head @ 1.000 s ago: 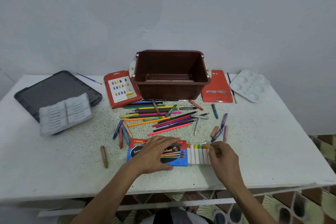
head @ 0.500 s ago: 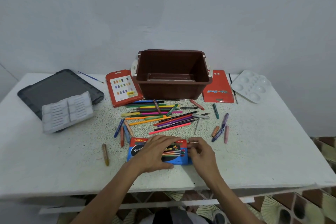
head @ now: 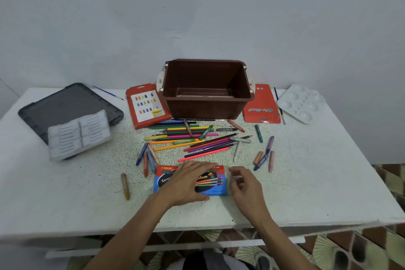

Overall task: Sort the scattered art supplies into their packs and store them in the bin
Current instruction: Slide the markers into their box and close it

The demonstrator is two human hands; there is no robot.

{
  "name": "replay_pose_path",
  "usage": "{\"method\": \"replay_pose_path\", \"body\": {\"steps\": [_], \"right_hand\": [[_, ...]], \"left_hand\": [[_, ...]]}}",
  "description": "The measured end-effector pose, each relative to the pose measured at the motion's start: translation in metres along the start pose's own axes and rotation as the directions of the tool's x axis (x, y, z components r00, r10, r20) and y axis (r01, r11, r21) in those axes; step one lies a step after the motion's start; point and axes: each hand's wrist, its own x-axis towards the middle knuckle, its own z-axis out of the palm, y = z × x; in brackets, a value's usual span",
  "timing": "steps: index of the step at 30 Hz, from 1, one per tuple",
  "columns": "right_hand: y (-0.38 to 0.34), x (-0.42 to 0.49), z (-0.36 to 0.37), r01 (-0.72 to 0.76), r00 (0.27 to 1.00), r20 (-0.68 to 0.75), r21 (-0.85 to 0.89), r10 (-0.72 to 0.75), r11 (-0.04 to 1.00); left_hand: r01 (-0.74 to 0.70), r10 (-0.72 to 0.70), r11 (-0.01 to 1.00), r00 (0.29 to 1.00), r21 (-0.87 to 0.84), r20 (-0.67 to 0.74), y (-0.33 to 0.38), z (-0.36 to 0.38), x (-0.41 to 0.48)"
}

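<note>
**Art supplies on counter, pen pack under both hands**

Landmark: brown bin (head: 206, 103), upright at the far middle of the white counter (head: 317, 182). Its inside shows only a shallow clear tray on the floor; whether that tray holds anything cannot be told.

- Pen pack (head: 215, 189), blue and red: nearer than the bin, at the counter's front. The left hand (head: 188, 182) lies flat on it, fingers spread, pressing and not wrapped round; much of the label is covered. The right hand (head: 244, 184) is at the pack's right end, fingers curled loosely; what the grip holds, if anything, is blurred and cannot be told. The pack's contents are not visible.
- Loose pens and crayons (head: 197, 138): scattered between the bin and the pen pack.
- Red card pack (head: 146, 106): touching the bin's left side, colour chart facing up.
- Red sleeve (head: 263, 105): just right of the bin, its left edge hidden behind it.
- White palette (head: 301, 103): further right of the bin, wells bare.
- Grey lid (head: 65, 105): well left of the bin, partly covered by a white moulded insert (head: 79, 135), slots bare.
</note>
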Motion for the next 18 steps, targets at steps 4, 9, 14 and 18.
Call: {"method": "replay_pose_path", "body": {"steps": [4, 9, 14, 18], "right_hand": [[0.0057, 0.0013, 0.0000, -0.037, 0.999, -0.042, -0.116, 0.032, 0.993], [0.0027, 0.0005, -0.0001, -0.070, 0.997, 0.010, -0.131, 0.072, 0.989], [0.0064, 0.0003, 0.0025, -0.117, 0.991, -0.080, -0.074, 0.111, 0.990], [0.0065, -0.0034, 0.0040, -0.075, 0.994, -0.079, -0.039, 0.071, 0.996]], "left_hand": [[0.002, -0.002, 1.000, 1.000, 0.000, -0.001, -0.0011, 0.0014, 0.0009], [0.009, -0.009, 1.000, 1.000, -0.009, 0.006, -0.0015, 0.0022, 0.0012], [0.009, -0.009, 1.000, 1.000, -0.025, 0.005, -0.0005, 0.0013, 0.0001], [0.016, -0.016, 0.999, 1.000, -0.037, 0.005, 0.0009, 0.0012, 0.0008]]}}
